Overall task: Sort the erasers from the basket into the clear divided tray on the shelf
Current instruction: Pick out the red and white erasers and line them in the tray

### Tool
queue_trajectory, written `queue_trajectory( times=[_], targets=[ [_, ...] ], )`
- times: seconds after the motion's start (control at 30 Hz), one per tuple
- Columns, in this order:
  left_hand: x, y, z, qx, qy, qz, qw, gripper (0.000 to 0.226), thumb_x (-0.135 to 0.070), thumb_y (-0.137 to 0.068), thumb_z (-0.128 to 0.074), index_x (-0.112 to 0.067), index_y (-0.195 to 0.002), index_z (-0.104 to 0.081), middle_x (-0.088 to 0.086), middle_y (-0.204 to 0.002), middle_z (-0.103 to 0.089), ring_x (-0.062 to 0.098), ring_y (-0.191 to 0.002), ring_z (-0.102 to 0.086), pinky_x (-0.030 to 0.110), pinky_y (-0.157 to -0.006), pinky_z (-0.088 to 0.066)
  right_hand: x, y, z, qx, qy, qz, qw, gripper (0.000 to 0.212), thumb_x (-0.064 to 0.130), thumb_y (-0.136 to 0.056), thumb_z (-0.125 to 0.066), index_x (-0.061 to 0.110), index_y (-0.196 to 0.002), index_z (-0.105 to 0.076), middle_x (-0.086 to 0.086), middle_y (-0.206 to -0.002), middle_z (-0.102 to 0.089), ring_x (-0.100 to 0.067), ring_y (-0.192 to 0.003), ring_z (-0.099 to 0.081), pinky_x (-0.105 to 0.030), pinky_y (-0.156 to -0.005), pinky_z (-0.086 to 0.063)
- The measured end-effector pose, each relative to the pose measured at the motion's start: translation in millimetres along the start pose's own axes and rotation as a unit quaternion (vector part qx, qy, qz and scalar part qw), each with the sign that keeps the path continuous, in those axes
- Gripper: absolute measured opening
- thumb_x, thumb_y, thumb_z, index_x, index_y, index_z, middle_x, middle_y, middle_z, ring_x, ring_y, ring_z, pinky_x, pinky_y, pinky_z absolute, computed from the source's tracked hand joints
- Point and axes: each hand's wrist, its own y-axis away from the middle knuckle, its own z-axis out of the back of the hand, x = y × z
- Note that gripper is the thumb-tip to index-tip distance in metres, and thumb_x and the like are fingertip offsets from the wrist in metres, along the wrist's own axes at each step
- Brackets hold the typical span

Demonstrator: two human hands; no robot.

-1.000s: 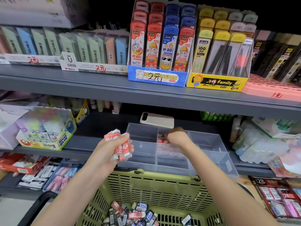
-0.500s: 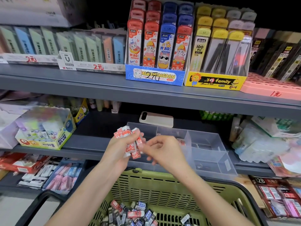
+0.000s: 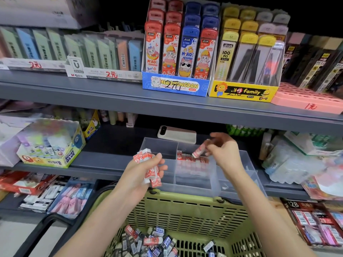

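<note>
My left hand (image 3: pixel 143 173) grips a bunch of red-and-white erasers (image 3: pixel 149 165) in front of the clear divided tray (image 3: pixel 159 145) on the middle shelf. My right hand (image 3: pixel 225 152) pinches one red-and-white eraser (image 3: pixel 198 151) above the tray's middle compartment. A row of red erasers (image 3: pixel 191 158) lies along that compartment's far side. Below, the green basket (image 3: pixel 185 210) holds a heap of mixed red, blue and black erasers (image 3: pixel 148 242).
A phone (image 3: pixel 177 134) lies on the shelf behind the tray. A glue box (image 3: pixel 53 143) stands at the left, wrapped packs (image 3: pixel 289 162) at the right. The upper shelf (image 3: pixel 167 106) overhangs with pencil-lead displays. Stationery boxes fill the lower shelf on both sides.
My right hand took one eraser from the bunch in my left hand and carried it right, over the tray's middle compartment. My left hand stayed in front of the tray.
</note>
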Motion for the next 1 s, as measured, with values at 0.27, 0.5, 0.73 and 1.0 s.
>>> queue_trajectory(
  times=[0.27, 0.5, 0.73, 1.0],
  targets=[
    [-8.9, -10.1, -3.0, -0.020, 0.115, 0.067, 0.991, 0.031, -0.008, -0.061, -0.075, 0.002, -0.088, -0.064, 0.017, -0.077, -0.072, 0.025, -0.073, -0.073, 0.028, -0.055, -0.057, 1.6, -29.9, -35.8, 0.118, 0.261, -0.015, 0.958, 0.013, 0.021, -0.080, -0.067, 0.010, -0.083, -0.073, -0.009, -0.083, -0.072, -0.023, -0.072, -0.065, -0.024, -0.071, -0.051],
    [-15.1, -14.0, -7.7, -0.034, 0.161, 0.082, 0.983, 0.015, -0.004, -0.077, -0.070, 0.000, -0.087, -0.060, 0.016, -0.080, -0.063, 0.026, -0.065, -0.071, 0.041, -0.065, -0.060, -11.7, -23.3, -50.9, 0.120, 0.245, -0.016, 0.962, 0.014, 0.024, -0.083, -0.066, 0.014, -0.092, -0.070, -0.012, -0.090, -0.072, -0.031, -0.084, -0.068, -0.036, -0.084, -0.054],
    [-12.9, -13.8, -8.7, -0.015, 0.153, 0.076, 0.985, 0.021, -0.006, -0.083, -0.066, 0.001, -0.101, -0.058, 0.022, -0.083, -0.071, 0.033, -0.080, -0.072, 0.047, -0.066, -0.059, -19.7, -30.6, -52.0, 0.158, 0.288, -0.006, 0.944, 0.013, 0.022, -0.086, -0.063, 0.012, -0.093, -0.066, -0.010, -0.093, -0.072, -0.027, -0.092, -0.067, -0.030, -0.085, -0.052],
    [-8.1, -18.1, -9.0, 0.027, 0.169, 0.052, 0.984, 0.034, -0.008, -0.076, -0.067, -0.003, -0.107, -0.054, 0.023, -0.089, -0.071, 0.035, -0.088, -0.070, 0.051, -0.078, -0.055, 15.6, 29.6, -31.7, 0.148, 0.075, 0.066, 0.984, 0.022, 0.037, -0.088, -0.059, 0.023, -0.073, -0.067, 0.000, -0.069, -0.071, -0.017, -0.067, -0.064, -0.033, -0.064, -0.051]
  ],
)
